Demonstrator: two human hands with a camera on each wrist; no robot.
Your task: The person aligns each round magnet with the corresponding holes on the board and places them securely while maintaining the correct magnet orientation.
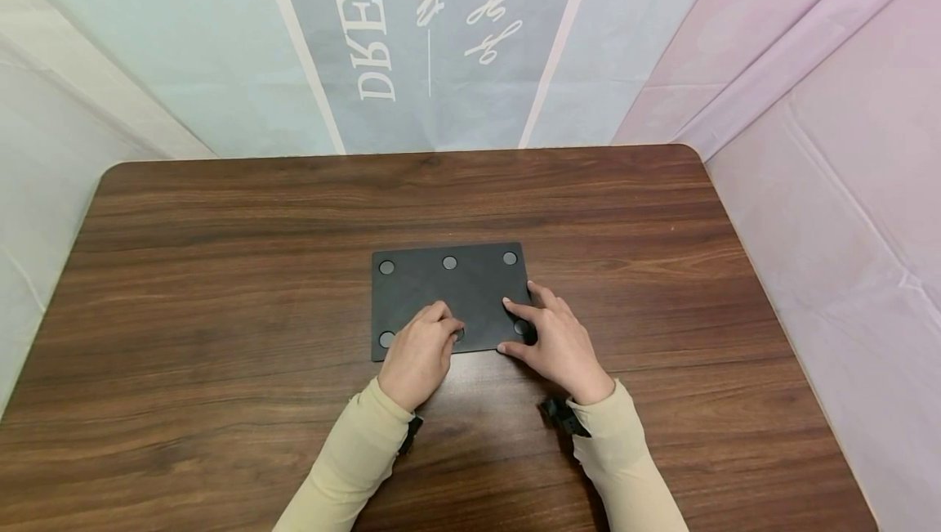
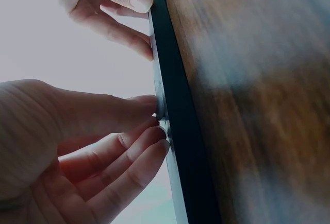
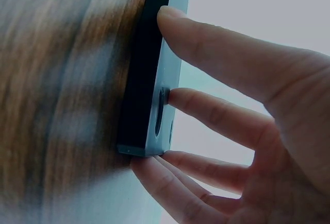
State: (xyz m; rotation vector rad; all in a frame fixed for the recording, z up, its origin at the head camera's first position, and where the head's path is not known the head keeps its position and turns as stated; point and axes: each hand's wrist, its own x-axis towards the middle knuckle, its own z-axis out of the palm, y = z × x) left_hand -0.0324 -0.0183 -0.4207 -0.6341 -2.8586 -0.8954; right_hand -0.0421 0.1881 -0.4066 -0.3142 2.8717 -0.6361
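A flat black rectangular board (image 1: 422, 299) lies on the table, with several round grey discs along its far and near edges. My left hand (image 1: 421, 350) is over the near middle of the board, its thumb and fingertips pinched together at a grey disc (image 1: 460, 335) they partly hide. In the left wrist view those fingertips (image 2: 149, 105) meet at the board's surface. My right hand (image 1: 559, 340) holds the near right corner, thumb on the near edge, one finger on top and others at the right side. Beside them shows a corner disc recess (image 3: 159, 112).
The brown wooden table (image 1: 220, 270) extends around the board on all sides. Behind it hangs a printed cloth (image 1: 441, 42) with lettering, and a pale cloth (image 1: 845, 189) closes the right side. Dark wrist mounts (image 1: 563, 418) sit under the sleeves.
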